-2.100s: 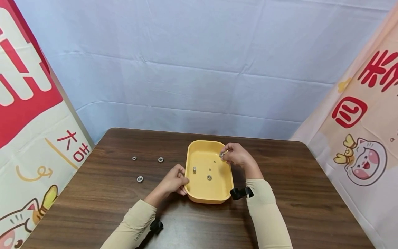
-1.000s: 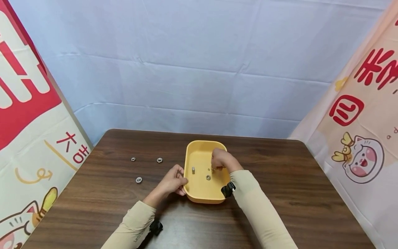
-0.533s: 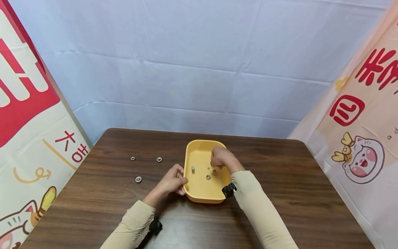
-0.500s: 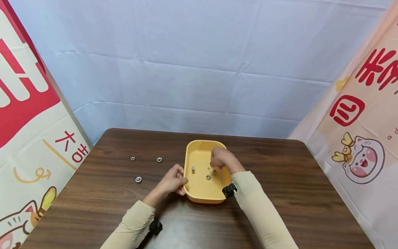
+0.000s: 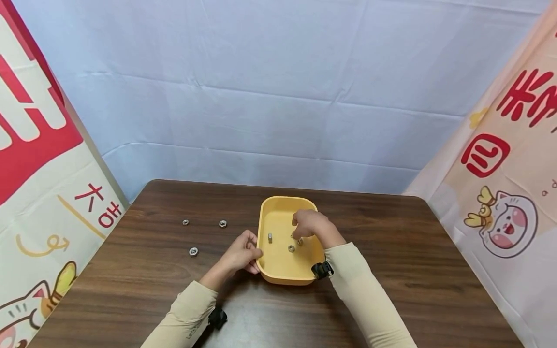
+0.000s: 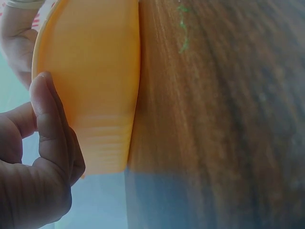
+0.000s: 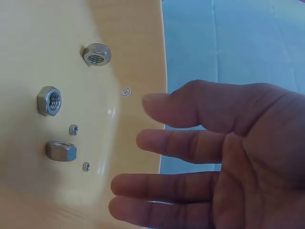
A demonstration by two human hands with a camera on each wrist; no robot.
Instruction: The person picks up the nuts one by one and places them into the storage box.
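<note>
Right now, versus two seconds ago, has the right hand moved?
Yes. Judged against the yellow tray in the head view, the right hand has moved left and down the picture, from the tray's right rim farther over its interior.

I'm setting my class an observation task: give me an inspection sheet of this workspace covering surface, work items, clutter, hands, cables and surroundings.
Surface: dark wood-grain table; a green streak shows in the left wrist view, cause unclear.
Work items: yellow tray holding three larger nuts and two small nuts; three loose nuts on the table, left of the tray.
Clutter: nothing seen.
Left hand: grips the tray's left rim.
Right hand: over the tray, fingers extended, holding nothing visible.
Cables: nothing seen.
Surroundings: pale cloth behind; printed hangings on both sides.
</note>
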